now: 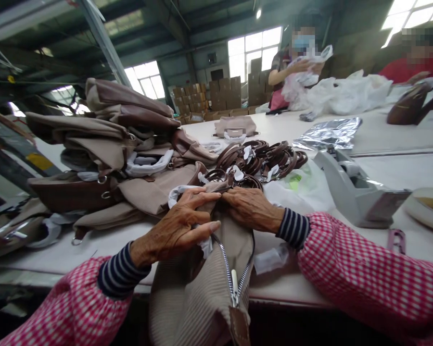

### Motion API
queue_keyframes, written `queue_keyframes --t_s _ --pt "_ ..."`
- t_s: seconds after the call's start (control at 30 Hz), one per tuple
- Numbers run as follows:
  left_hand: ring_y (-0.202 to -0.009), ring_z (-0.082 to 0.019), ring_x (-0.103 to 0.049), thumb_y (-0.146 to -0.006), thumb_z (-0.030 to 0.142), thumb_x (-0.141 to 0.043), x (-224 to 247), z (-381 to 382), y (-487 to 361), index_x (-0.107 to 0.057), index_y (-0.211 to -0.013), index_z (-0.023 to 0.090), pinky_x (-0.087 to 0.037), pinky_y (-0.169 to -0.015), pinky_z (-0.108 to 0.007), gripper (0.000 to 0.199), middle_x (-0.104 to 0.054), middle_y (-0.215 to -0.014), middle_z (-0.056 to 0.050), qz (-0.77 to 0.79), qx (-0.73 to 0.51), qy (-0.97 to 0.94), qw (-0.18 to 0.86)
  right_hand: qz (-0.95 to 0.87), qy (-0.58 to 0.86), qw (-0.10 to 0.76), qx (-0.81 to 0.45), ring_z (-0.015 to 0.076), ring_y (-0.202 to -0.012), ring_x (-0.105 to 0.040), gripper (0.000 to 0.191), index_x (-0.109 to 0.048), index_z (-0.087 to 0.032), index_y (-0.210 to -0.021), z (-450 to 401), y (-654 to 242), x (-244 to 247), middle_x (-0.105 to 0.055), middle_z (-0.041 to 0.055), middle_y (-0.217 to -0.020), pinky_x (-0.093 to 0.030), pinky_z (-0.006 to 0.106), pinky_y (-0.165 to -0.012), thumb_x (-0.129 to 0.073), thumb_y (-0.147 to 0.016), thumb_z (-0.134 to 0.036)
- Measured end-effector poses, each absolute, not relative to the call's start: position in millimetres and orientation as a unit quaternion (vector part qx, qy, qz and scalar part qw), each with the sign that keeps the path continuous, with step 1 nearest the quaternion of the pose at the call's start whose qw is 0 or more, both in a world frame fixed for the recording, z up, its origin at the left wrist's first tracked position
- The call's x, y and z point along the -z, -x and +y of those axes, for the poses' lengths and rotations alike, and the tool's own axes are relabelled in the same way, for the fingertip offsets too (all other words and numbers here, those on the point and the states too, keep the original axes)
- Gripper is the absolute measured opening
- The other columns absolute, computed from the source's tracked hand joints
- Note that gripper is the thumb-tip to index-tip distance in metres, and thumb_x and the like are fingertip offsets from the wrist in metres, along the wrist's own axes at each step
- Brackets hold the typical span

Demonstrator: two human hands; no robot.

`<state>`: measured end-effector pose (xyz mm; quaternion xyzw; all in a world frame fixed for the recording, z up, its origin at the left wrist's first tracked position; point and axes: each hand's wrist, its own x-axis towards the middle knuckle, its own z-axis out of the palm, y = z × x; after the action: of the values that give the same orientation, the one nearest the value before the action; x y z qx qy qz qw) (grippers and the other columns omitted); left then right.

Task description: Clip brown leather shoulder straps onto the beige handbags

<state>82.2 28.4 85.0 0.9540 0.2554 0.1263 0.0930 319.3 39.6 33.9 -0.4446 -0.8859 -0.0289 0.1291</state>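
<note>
My left hand (pixel 176 226) and my right hand (pixel 252 209) grip the top of a beige ribbed fabric handbag (pixel 191 302) at the table's near edge. Its metal zipper (pixel 235 269) hangs open, with a leather tab at the end. White paper (pixel 205 246) is tucked under my left fingers. My right hand is next to a heap of coiled brown leather straps (pixel 260 158) with white tags. A stack of beige and brown bags (pixel 111 144) lies to the left of my left hand.
A long white worktable (pixel 400 173) holds a grey tape dispenser (pixel 357 190), a crumpled silver foil bag (pixel 328 133) and a white bowl (pixel 427 209). Beyond it, a co-worker (pixel 292 67) handles white plastic. Another person (pixel 411 67) sits at right. Cardboard cartons (pixel 216 93) stand at the back.
</note>
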Motion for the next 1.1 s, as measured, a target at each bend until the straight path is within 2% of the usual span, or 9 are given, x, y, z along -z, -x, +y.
queue_keyframes --t_s 0.17,0.3,0.43,0.53,0.6,0.73,0.83,1.0,1.1 --pt "-0.147 -0.034 -0.031 -0.105 0.041 -0.050 -80.1 25.8 -84.4 -0.069 -0.070 0.018 -0.024 -0.126 -0.054 0.046 -0.047 -0.159 -0.003 0.283 -0.133 -0.945 0.097 -0.870 0.470 0.117 0.091 0.0233 -0.082 -0.068 0.026 -0.065 -0.013 -0.115 36.5 -300.6 -24.0 -0.066 0.0142 -0.111 -0.043 0.033 -0.059 -0.043 -0.106 -0.023" --pt "-0.138 -0.031 -0.044 -0.106 0.043 -0.044 -87.5 29.9 -86.3 -0.072 -0.071 0.020 -0.030 -0.120 -0.048 0.051 -0.057 -0.150 -0.002 0.289 -0.116 -0.946 0.092 -0.887 0.436 0.079 0.130 0.0261 -0.077 -0.068 0.028 -0.067 -0.010 -0.105 40.1 -294.8 -22.5 -0.066 0.0169 -0.101 -0.042 0.034 -0.054 -0.039 -0.104 -0.014" --pt "-0.097 -0.022 -0.064 -0.105 0.046 -0.043 -110.2 51.2 -91.7 -0.077 -0.077 0.023 -0.045 -0.090 -0.035 0.049 -0.075 -0.111 -0.002 0.351 -0.041 -0.932 0.082 -0.899 0.412 0.073 0.131 0.0266 -0.083 -0.068 0.024 -0.067 -0.011 -0.102 44.3 -291.8 -24.9 -0.066 0.0161 -0.100 -0.047 0.034 -0.059 -0.043 -0.103 -0.015" --pt "-0.067 -0.019 -0.058 -0.094 0.041 -0.058 -125.4 65.5 -105.7 -0.077 -0.078 0.023 -0.037 -0.063 -0.032 0.031 -0.068 -0.073 -0.001 0.402 0.030 -0.914 0.034 -0.894 0.417 0.074 0.147 0.0260 -0.083 -0.066 0.018 -0.065 -0.011 -0.100 43.0 -285.8 -22.2 -0.065 0.0157 -0.097 -0.048 0.034 -0.061 -0.048 -0.102 -0.014" --pt "-0.063 -0.020 -0.055 -0.088 0.034 -0.061 -127.2 68.3 -117.9 -0.075 -0.075 0.022 -0.032 -0.060 -0.033 0.022 -0.062 -0.065 -0.002 0.411 0.068 -0.909 -0.032 -0.891 0.418 0.073 0.162 0.0254 -0.081 -0.064 0.019 -0.064 -0.011 -0.099 41.1 -282.0 -18.5 -0.064 0.0158 -0.095 -0.047 0.034 -0.059 -0.046 -0.102 -0.013" --pt "-0.088 -0.029 -0.061 -0.090 0.021 -0.055 -108.1 65.5 -129.3 -0.072 -0.084 0.019 -0.043 -0.082 -0.044 0.018 -0.069 -0.085 -0.009 0.353 0.039 -0.921 -0.159 -0.890 0.411 0.081 0.181 0.0268 -0.084 -0.061 0.020 -0.061 -0.013 -0.099 39.7 -281.8 -10.8 -0.063 0.0160 -0.097 -0.046 0.036 -0.060 -0.042 -0.104 -0.013" --pt "-0.111 -0.033 -0.055 -0.090 0.014 -0.054 -91.0 68.0 -118.4 -0.068 -0.097 0.020 -0.039 -0.102 -0.055 0.017 -0.069 -0.103 -0.010 0.284 -0.014 -0.946 -0.155 -0.889 0.412 0.089 0.177 0.0282 -0.089 -0.059 0.019 -0.062 -0.013 -0.098 42.1 -286.2 -8.4 -0.063 0.0166 -0.100 -0.045 0.036 -0.059 -0.044 -0.104 -0.016" --pt "-0.114 -0.025 -0.056 -0.089 0.006 -0.052 -84.7 72.5 -95.2 -0.063 -0.109 0.022 -0.048 -0.100 -0.040 0.028 -0.065 -0.113 -0.007 0.311 -0.027 -0.950 -0.007 -0.878 0.431 0.100 0.182 0.0282 -0.093 -0.058 0.023 -0.060 -0.008 -0.111 47.6 -291.5 -14.6 -0.062 0.0172 -0.105 -0.040 0.034 -0.055 -0.039 -0.103 -0.009" --pt "-0.110 -0.025 -0.058 -0.094 0.009 -0.051 -86.4 67.3 -92.3 -0.060 -0.121 0.025 -0.051 -0.093 -0.037 0.033 -0.063 -0.113 -0.006 0.347 -0.044 -0.937 0.002 -0.884 0.437 0.101 0.135 0.0259 -0.089 -0.059 0.022 -0.060 -0.010 -0.109 43.4 -297.2 -20.5 -0.063 0.0152 -0.104 -0.041 0.035 -0.060 -0.038 -0.103 -0.009"
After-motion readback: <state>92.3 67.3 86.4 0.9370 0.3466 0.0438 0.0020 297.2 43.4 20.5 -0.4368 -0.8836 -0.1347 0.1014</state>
